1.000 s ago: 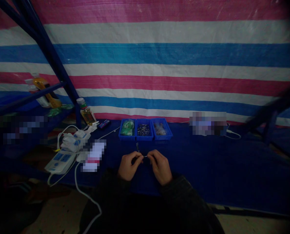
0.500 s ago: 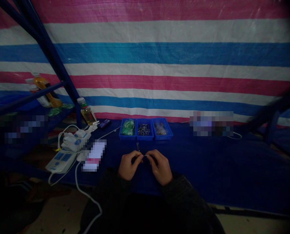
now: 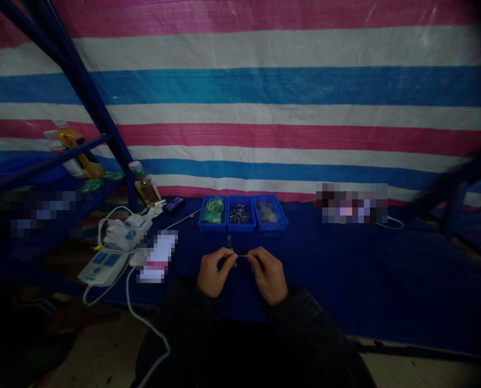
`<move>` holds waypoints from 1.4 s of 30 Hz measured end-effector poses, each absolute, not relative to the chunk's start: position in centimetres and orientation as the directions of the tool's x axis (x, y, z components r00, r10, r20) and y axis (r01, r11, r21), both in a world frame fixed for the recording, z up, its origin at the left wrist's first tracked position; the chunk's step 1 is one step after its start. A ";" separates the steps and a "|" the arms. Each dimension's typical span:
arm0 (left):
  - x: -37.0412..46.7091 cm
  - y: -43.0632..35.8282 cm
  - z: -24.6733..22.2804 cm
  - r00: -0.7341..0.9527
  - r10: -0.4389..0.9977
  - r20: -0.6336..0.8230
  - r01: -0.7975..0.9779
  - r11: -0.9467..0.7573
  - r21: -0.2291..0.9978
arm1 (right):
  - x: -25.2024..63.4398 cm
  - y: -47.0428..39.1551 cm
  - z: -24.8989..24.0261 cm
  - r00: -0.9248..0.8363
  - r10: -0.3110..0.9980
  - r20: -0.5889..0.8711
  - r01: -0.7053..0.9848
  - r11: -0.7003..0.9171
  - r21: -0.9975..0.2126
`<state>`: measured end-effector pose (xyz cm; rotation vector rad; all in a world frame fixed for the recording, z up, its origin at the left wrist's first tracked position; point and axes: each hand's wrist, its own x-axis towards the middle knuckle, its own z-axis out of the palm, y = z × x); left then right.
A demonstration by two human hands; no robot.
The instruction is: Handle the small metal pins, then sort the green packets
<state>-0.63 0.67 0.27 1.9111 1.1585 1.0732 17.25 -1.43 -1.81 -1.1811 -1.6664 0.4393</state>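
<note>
Both hands sit a tiny bit higher than before; nothing else moves. Left hand (image 3: 215,272) and right hand (image 3: 269,274) pinch a thin little pin (image 3: 242,256) between them, near the table's (image 3: 345,269) front edge. Small pieces wait in three blue trays (image 3: 242,213) farther back. Lots of open room lies right; the power strip (image 3: 103,265) crowds the left.

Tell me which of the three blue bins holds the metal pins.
The middle bin: it holds small silvery pins. The left bin holds green items, the right bin pale reddish ones.
</note>
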 end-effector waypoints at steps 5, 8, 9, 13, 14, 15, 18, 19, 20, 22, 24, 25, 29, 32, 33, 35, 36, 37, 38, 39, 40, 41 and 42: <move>-0.7 0.7 0.3 0.278 0.909 0.310 0.362 -0.398 0.843 | 17.2 -1.4 -1.7 -0.021 0.842 0.540 0.465 0.486 -0.740; -0.6 0.7 0.3 0.298 0.908 0.296 0.348 -0.392 0.851 | 17.2 -1.4 -1.7 -0.025 0.836 0.548 0.443 0.501 -0.743; -0.6 0.7 0.3 0.308 0.906 0.290 0.342 -0.390 0.855 | 17.2 -1.3 -1.7 -0.027 0.834 0.551 0.437 0.506 -0.744; -0.5 0.7 0.2 0.351 0.897 0.268 0.330 -0.386 0.861 | 17.1 -1.2 -2.0 -0.060 0.831 0.553 0.408 0.526 -0.746; -0.5 0.7 0.1 0.359 0.895 0.266 0.330 -0.389 0.860 | 17.0 -1.2 -2.0 -0.071 0.832 0.550 0.401 0.529 -0.748; -0.5 0.7 0.1 0.365 0.892 0.267 0.332 -0.392 0.858 | 17.0 -1.2 -2.1 -0.081 0.834 0.546 0.393 0.531 -0.751; -0.5 0.8 0.1 0.368 0.888 0.274 0.343 -0.404 0.848 | 16.9 -1.3 -2.0 -0.093 0.840 0.535 0.384 0.526 -0.759; -0.5 0.8 0.0 0.366 0.888 0.276 0.348 -0.406 0.845 | 16.9 -1.3 -2.0 -0.095 0.842 0.531 0.385 0.523 -0.760; -0.5 0.8 0.0 0.364 0.889 0.279 0.352 -0.408 0.842 | 16.9 -1.3 -2.0 -0.094 0.844 0.528 0.389 0.519 -0.761; -0.5 0.8 0.0 0.359 0.890 0.282 0.360 -0.411 0.837 | 16.9 -1.3 -1.9 -0.096 0.850 0.519 0.398 0.511 -0.762; -0.5 0.8 0.0 0.357 0.890 0.285 0.365 -0.414 0.834 | 17.0 -1.3 -2.0 -0.095 0.854 0.512 0.406 0.503 -0.763; -0.5 0.8 -0.1 0.356 0.889 0.287 0.367 -0.415 0.832 | 17.0 -1.3 -2.0 -0.094 0.855 0.510 0.409 0.501 -0.763; -0.5 0.8 -0.1 0.353 0.887 0.297 0.371 -0.424 0.826 | 17.0 -1.2 -2.1 -0.099 0.860 0.501 0.430 0.491 -0.758; -0.5 0.8 -0.1 0.351 0.887 0.300 0.381 -0.428 0.819 | 17.0 -1.2 -1.9 -0.091 0.870 0.485 0.468 0.467 -0.750; -0.4 0.8 0.0 0.349 0.888 0.301 0.382 -0.428 0.819 | 17.1 -1.3 -1.9 -0.085 0.873 0.480 0.481 0.458 -0.748; -0.4 0.8 0.1 0.343 0.888 0.306 0.380 -0.429 0.820 | 17.1 -1.3 -1.8 -0.074 0.881 0.468 0.501 0.438 -0.746; -0.4 0.8 0.1 0.340 0.888 0.310 0.377 -0.431 0.820 | 17.1 -1.4 -1.9 -0.067 0.884 0.463 0.509 0.429 -0.746; -0.5 0.7 0.1 0.337 0.887 0.315 0.373 -0.433 0.820 | 17.2 -1.4 -1.9 -0.058 0.887 0.459 0.514 0.421 -0.748; -0.5 0.7 0.1 0.333 0.887 0.319 0.371 -0.434 0.821 | 17.2 -1.4 -1.9 -0.050 0.888 0.458 0.514 0.416 -0.750; -0.5 0.7 0.1 0.328 0.889 0.321 0.371 -0.433 0.821 | 17.2 -1.4 -2.0 -0.042 0.887 0.459 0.510 0.414 -0.754; -0.5 0.7 0.1 0.321 0.891 0.320 0.372 -0.429 0.823 | 17.3 -1.3 -2.1 -0.034 0.886 0.463 0.502 0.416 -0.758; -0.5 0.7 0.1 0.314 0.895 0.317 0.374 -0.423 0.825 | 17.3 -1.3 -2.1 -0.029 0.882 0.470 0.491 0.422 -0.763; -0.6 0.8 0.1 0.309 0.899 0.312 0.378 -0.417 0.827 | 17.3 -1.2 -2.2 -0.024 0.878 0.477 0.477 0.430 -0.767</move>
